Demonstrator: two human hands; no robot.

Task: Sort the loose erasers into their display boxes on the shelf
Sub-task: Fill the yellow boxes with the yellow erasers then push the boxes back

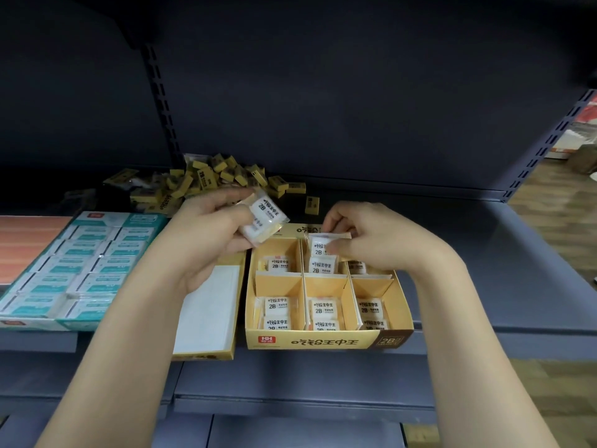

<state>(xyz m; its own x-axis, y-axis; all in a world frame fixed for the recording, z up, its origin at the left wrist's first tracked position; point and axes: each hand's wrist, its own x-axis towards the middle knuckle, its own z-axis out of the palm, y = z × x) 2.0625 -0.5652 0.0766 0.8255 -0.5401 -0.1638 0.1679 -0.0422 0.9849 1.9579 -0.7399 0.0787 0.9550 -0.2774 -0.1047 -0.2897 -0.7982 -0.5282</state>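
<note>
A person's two bare hands work over a yellow six-compartment display box [326, 341] standing on a dark grey shelf [484, 253]. The left hand [210, 227] is raised just left of the box, fingers curled round a small stack of white wrapped 2B erasers [263, 218]. The right hand [374, 237] pinches one white eraser [319, 247] at the top of the middle rear compartment. Every compartment holds white erasers. A heap of loose yellow erasers [206, 182] lies at the back of the shelf. A teal-and-white box of erasers [80, 263] sits to the left, and a yellow-edged lid [210, 312] lies between the two boxes.
</note>
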